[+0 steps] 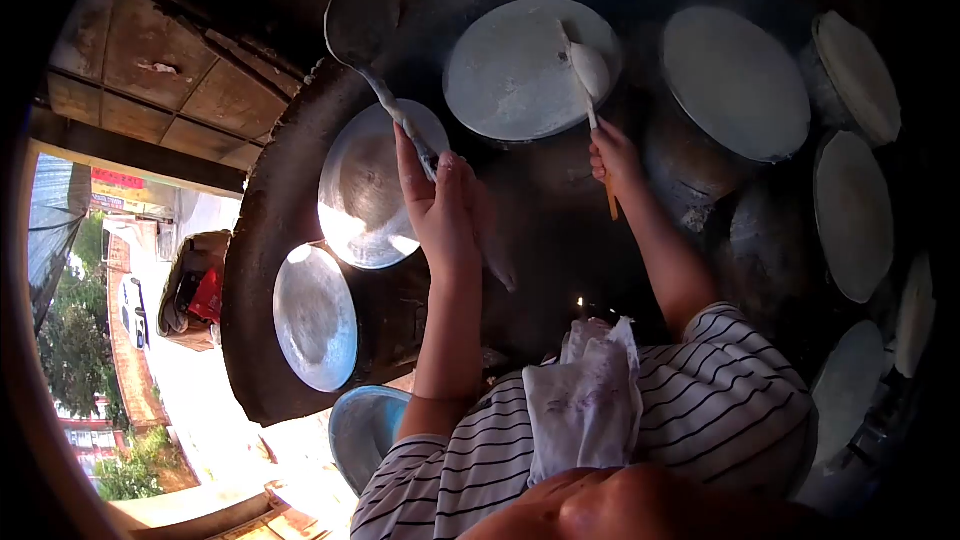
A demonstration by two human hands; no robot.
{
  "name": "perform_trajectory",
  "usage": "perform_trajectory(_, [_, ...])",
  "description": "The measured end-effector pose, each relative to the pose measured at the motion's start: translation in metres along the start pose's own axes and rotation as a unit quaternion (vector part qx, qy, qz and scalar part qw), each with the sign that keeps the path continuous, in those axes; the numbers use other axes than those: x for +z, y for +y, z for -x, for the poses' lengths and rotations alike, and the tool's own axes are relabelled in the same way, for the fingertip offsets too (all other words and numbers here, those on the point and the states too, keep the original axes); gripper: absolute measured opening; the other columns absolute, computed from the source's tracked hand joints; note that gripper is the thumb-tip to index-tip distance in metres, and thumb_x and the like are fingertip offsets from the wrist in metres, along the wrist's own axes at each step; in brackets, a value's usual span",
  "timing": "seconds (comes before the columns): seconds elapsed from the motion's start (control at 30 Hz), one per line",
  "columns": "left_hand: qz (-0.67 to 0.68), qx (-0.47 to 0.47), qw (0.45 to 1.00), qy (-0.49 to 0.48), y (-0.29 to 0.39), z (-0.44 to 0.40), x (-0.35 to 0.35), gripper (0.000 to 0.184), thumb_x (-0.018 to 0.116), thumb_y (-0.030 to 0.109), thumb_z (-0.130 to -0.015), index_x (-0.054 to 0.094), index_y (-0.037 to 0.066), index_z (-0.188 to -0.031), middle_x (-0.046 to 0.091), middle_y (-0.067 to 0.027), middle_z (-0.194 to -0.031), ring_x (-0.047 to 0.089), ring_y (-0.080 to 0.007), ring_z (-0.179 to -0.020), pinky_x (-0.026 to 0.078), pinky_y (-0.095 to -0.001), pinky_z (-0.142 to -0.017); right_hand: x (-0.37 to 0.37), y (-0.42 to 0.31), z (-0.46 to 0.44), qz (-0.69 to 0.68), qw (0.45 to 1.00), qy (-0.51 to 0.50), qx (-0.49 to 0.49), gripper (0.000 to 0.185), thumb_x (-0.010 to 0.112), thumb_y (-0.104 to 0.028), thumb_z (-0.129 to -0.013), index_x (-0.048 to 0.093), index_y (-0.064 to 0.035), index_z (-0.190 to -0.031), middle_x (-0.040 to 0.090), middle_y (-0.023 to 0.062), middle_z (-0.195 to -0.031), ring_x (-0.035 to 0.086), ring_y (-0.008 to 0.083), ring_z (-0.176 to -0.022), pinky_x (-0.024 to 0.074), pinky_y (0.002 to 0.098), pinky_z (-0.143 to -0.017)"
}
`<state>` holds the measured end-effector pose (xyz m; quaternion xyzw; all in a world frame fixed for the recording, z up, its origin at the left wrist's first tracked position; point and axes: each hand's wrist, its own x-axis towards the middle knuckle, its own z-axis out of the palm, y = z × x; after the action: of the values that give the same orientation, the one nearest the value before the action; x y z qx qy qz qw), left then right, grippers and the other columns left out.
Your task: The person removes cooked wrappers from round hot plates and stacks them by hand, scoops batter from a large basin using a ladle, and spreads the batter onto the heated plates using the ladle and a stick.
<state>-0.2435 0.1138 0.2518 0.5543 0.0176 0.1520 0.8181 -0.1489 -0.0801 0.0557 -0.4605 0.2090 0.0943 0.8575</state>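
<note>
While the right hand [615, 158] curls its fingers around the spreader [590, 75] low on the handle, with the wooden end poking out below, the left hand [447, 210] grips the ladle [362, 20], one digit stretched up along the handle. Whether every left finger closes fully I cannot tell, as some are hidden or blurred.

The spreader's white head lies over the right part of the middle plate [505, 70], a round with a pale coating; whether it touches the surface is unclear. The step in hand looks like working that coating with the spreader, and the next move seems to call for a level head and light, even pressure. The right forearm slants up from the sleeve, wrist just below the plate's right edge; the left forearm rises nearly straight, lifting the ladle's bowl up and left of the plate, out of the spreader's way.

Farther out, a metal pan [372, 190] lies below and left of the middle plate, a second coated plate [735, 85] to its right, and the dark bench [248, 330] stretches around them.
</note>
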Motion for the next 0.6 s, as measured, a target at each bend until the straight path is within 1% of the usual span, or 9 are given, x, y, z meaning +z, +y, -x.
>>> perform_trajectory(0.13, [-0.006, -0.063, 0.998, -0.014, -0.016, -0.005, 0.004, 0.061, 0.045, 0.005, -0.095, 0.02, 0.023, -0.147, 0.042, 0.0015, -0.066, 0.031, -0.0039, -0.042, 0.028, -0.0187, -0.034, 0.01, -0.012, 0.012, 0.146, 0.988, 0.018, -0.057, 0.037, 0.055, -0.018, -0.092, 0.053, -0.0144, -0.129, 0.051, 0.0005, -0.07, 0.04, 0.0071, -0.046, 0.0328, 0.0232, -0.039])
perform_trajectory(0.2, [0.01, -0.095, 0.995, -0.017, -0.017, -0.022, 0.014, 0.063, 0.043, 0.0, -0.094, 0.019, 0.021, -0.148, 0.04, 0.0026, -0.065, 0.032, -0.0026, -0.047, 0.03, -0.0178, -0.04, -0.026, -0.009, 0.065, 0.313, 0.945, -0.092, 0.033, 0.037, 0.053, -0.019, -0.093, 0.052, -0.0109, -0.129, 0.056, 0.0012, -0.071, 0.042, 0.0066, -0.046, 0.0372, 0.0225, -0.041])
perform_trajectory(0.27, [-0.012, -0.108, 0.993, -0.052, -0.032, -0.036, 0.015, 0.06, 0.044, 0.006, -0.095, 0.02, 0.022, -0.147, 0.039, 0.0029, -0.065, 0.032, -0.0032, -0.045, 0.029, -0.0179, -0.038, -0.084, -0.024, 0.057, 0.211, 0.976, -0.044, 0.038, 0.038, 0.05, -0.016, -0.095, 0.049, -0.0086, -0.132, 0.056, 0.002, -0.071, 0.043, 0.0055, -0.046, 0.0368, 0.0216, -0.04])
perform_trajectory(0.33, [-0.038, -0.169, 0.983, -0.061, -0.037, -0.041, 0.025, 0.058, 0.045, 0.01, -0.096, 0.022, 0.022, -0.147, 0.039, 0.002, -0.067, 0.031, -0.004, -0.043, 0.028, -0.0187, -0.036, -0.076, -0.066, 0.036, 0.269, 0.963, -0.018, -0.008, 0.038, 0.047, -0.016, -0.096, 0.048, -0.0099, -0.133, 0.056, 0.0008, -0.07, 0.043, 0.0052, -0.047, 0.0376, 0.0225, -0.042])
perform_trajectory(0.4, [-0.026, -0.2, 0.978, -0.055, -0.056, -0.052, 0.052, 0.052, 0.043, 0.013, -0.097, 0.025, 0.024, -0.145, 0.038, 0.0027, -0.067, 0.03, -0.0039, -0.042, 0.028, -0.0188, -0.036, -0.057, -0.076, -0.011, 0.397, 0.916, -0.005, -0.06, 0.037, 0.048, -0.019, -0.096, 0.049, -0.0111, -0.132, 0.059, 0.0019, -0.073, 0.05, 0.0088, -0.052, 0.0417, 0.0281, -0.046])
perform_trajectory(0.43, [-0.003, -0.219, 0.974, -0.063, -0.059, -0.058, 0.059, 0.051, 0.042, 0.014, -0.097, 0.025, 0.026, -0.145, 0.037, 0.0028, -0.066, 0.029, -0.0036, -0.041, 0.028, -0.0182, -0.034, -0.047, -0.077, -0.012, 0.501, 0.833, 0.006, -0.234, 0.036, 0.05, -0.019, -0.094, 0.052, -0.0112, -0.129, 0.063, 0.0095, -0.075, 0.059, 0.02, -0.059, 0.0463, 0.0358, -0.053])
perform_trajectory(0.47, [0.017, -0.239, 0.968, -0.07, -0.061, -0.066, 0.063, 0.051, 0.042, 0.014, -0.098, 0.026, 0.028, -0.144, 0.036, 0.0029, -0.066, 0.028, -0.0033, -0.041, 0.027, -0.0175, -0.033, -0.045, -0.085, -0.006, 0.534, 0.791, 0.011, -0.298, 0.033, 0.052, -0.017, -0.092, 0.056, -0.0095, -0.124, 0.063, 0.0185, -0.079, 0.063, 0.0319, -0.069, 0.0483, 0.0416, -0.06])
perform_trajectory(0.53, [0.128, -0.3, 0.936, -0.13, -0.058, -0.085, 0.044, 0.048, 0.041, 0.015, -0.098, 0.028, 0.03, -0.142, 0.034, 0.0031, -0.065, 0.028, -0.0025, -0.041, 0.027, -0.0156, -0.031, -0.067, -0.109, 0.012, 0.594, 0.73, 0.121, -0.316, 0.031, 0.053, -0.016, -0.091, 0.058, -0.0098, -0.121, 0.063, 0.0217, -0.081, 0.062, 0.0366, -0.071, 0.0488, 0.0436, -0.062])
perform_trajectory(0.6, [0.163, -0.347, 0.918, -0.102, -0.058, -0.1, 0.044, 0.033, 0.043, 0.015, -0.098, 0.041, 0.025, -0.13, 0.033, 0.0029, -0.065, 0.029, -0.0021, -0.041, 0.026, -0.0145, -0.032, -0.102, -0.091, 0.001, 0.572, 0.732, 0.117, -0.351, 0.033, 0.056, -0.014, -0.089, 0.058, -0.0129, -0.122, 0.061, 0.02, -0.069, 0.062, 0.0355, -0.065, 0.0474, 0.044, -0.058])
